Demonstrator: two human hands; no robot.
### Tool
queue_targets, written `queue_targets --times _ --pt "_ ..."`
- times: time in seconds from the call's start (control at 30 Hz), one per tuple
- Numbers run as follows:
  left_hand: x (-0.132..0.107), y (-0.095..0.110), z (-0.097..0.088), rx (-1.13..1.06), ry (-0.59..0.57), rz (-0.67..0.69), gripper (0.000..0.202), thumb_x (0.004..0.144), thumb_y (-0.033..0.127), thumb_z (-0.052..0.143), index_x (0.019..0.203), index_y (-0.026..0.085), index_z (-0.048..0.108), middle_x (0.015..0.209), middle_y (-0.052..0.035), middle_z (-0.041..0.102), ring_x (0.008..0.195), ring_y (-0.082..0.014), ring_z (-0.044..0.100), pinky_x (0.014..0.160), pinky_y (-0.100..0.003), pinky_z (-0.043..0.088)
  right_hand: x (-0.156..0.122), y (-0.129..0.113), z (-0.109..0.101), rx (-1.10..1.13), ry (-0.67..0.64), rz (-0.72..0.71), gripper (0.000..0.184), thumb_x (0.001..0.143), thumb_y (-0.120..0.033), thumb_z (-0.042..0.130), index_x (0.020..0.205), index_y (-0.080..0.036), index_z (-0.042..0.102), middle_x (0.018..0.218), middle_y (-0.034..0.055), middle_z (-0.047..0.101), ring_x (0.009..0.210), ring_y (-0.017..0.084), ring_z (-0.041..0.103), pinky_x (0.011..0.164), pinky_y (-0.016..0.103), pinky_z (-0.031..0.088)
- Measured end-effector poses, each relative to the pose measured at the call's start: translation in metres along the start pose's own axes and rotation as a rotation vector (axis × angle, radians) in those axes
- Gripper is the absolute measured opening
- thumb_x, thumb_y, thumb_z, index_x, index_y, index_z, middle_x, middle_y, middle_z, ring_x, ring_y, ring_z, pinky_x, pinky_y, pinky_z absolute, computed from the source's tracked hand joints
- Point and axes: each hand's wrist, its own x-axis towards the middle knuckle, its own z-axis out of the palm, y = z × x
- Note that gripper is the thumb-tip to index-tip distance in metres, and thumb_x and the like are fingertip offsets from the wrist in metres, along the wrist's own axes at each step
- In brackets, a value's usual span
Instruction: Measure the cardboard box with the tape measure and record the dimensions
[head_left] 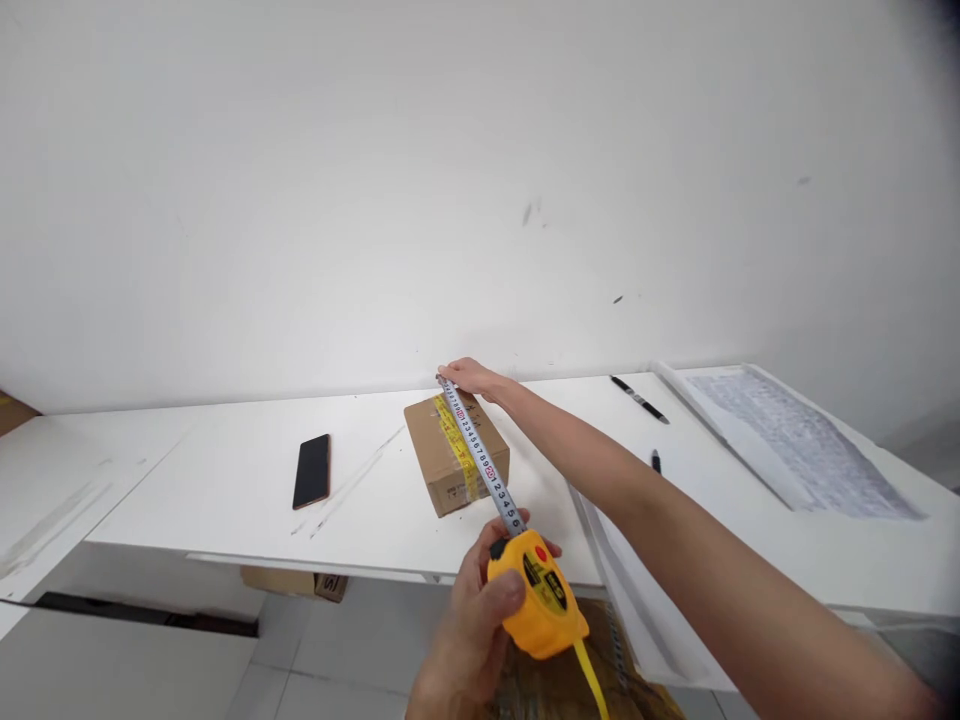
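My left hand (474, 610) is wrapped round a yellow tape measure (544, 600) in front of the table edge, thumb on its side. The silver blade (480, 450) runs out over a small brown cardboard box (431, 445), which has a strip of yellow printed tape (454, 435) along its top. At the box's far edge, by the wall, my right hand (469, 376) pinches the end of the blade. My right forearm reaches across the table from the right. A yellow wrist strap (592, 680) hangs from the tape measure.
On the white table (367, 530) a dark phone (312, 470) lies left of the box. To the right are a black pen (639, 398), a second pen (656, 462) partly behind my arm, and a sheet with writing (810, 440). Cardboard boxes (296, 582) sit below the table.
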Motion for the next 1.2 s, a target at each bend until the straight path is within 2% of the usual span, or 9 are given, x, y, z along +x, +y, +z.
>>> queue_targets --times 0.1,0.2,0.4,0.57,0.73,0.87,1.03,1.2 --pt "0.005 -0.001 0.001 -0.003 0.027 0.003 0.067 0.069 0.05 0.084 0.121 0.016 0.059 0.108 -0.0126 0.065 0.077 -0.0192 0.063 0.069 -0.035 0.056 0.006 0.01 0.013 -0.011 -0.004 0.004 0.041 0.084 -0.044 0.061 0.058 -0.022 0.04 0.051 -0.0028 0.042 0.052 0.013 0.041 0.054 0.029 0.031" --pt "0.004 -0.007 0.001 -0.005 0.07 -0.036 0.069 0.068 0.05 0.086 0.121 0.016 0.059 0.109 -0.0132 0.066 0.081 -0.02 0.064 0.072 -0.034 0.055 0.006 0.018 0.016 -0.031 0.007 -0.001 0.038 0.079 -0.039 0.066 0.055 -0.021 0.044 0.05 -0.0022 0.044 0.052 0.013 0.041 0.053 0.029 0.031" --pt "0.002 -0.019 0.001 0.0 0.096 -0.13 0.072 0.06 0.049 0.091 0.117 0.018 0.059 0.107 -0.011 0.066 0.08 -0.0182 0.061 0.074 -0.032 0.053 0.001 0.026 0.015 0.038 -0.024 -0.064 0.016 0.076 -0.032 0.064 0.071 -0.017 0.064 0.071 0.0021 0.065 0.065 0.014 0.054 0.06 0.026 0.04" --pt "0.004 -0.025 -0.001 0.012 0.071 -0.145 0.071 0.061 0.049 0.09 0.117 0.019 0.057 0.111 -0.0104 0.064 0.083 -0.0187 0.062 0.079 -0.034 0.052 -0.002 0.032 0.014 -0.044 -0.004 -0.158 0.019 0.075 -0.033 0.06 0.066 -0.017 0.065 0.066 0.0009 0.062 0.065 0.014 0.052 0.06 0.027 0.036" --pt "-0.001 -0.023 -0.006 0.002 0.075 -0.17 0.073 0.061 0.049 0.09 0.119 0.02 0.057 0.11 -0.0096 0.064 0.084 -0.0199 0.064 0.08 -0.036 0.053 -0.001 0.04 0.013 -0.133 0.046 -0.25 0.037 0.08 -0.05 0.056 0.059 -0.02 0.053 0.06 -0.002 0.051 0.061 0.013 0.045 0.059 0.027 0.031" --pt "-0.006 -0.019 -0.012 0.017 0.079 -0.15 0.07 0.062 0.049 0.089 0.117 0.02 0.059 0.107 -0.0087 0.066 0.083 -0.019 0.064 0.076 -0.031 0.053 0.002 0.044 0.011 -0.12 0.027 -0.25 0.039 0.079 -0.054 0.059 0.061 -0.02 0.054 0.063 -0.0015 0.053 0.063 0.013 0.047 0.06 0.028 0.03" --pt "-0.005 -0.017 -0.014 0.038 0.069 -0.159 0.065 0.064 0.047 0.088 0.116 0.021 0.059 0.108 -0.0088 0.066 0.083 -0.0199 0.065 0.077 -0.035 0.055 0.004 0.046 0.011 -0.093 0.027 -0.25 0.038 0.079 -0.052 0.061 0.06 -0.02 0.05 0.062 -0.0025 0.05 0.063 0.013 0.045 0.06 0.028 0.031" --pt "-0.007 -0.01 -0.013 0.091 0.059 -0.143 0.064 0.066 0.049 0.086 0.117 0.019 0.062 0.107 -0.0102 0.066 0.084 -0.0205 0.064 0.077 -0.033 0.053 0.003 0.044 0.012 -0.041 0.048 -0.261 0.041 0.082 -0.054 0.06 0.061 -0.019 0.053 0.064 -0.0017 0.054 0.064 0.013 0.048 0.063 0.028 0.034"
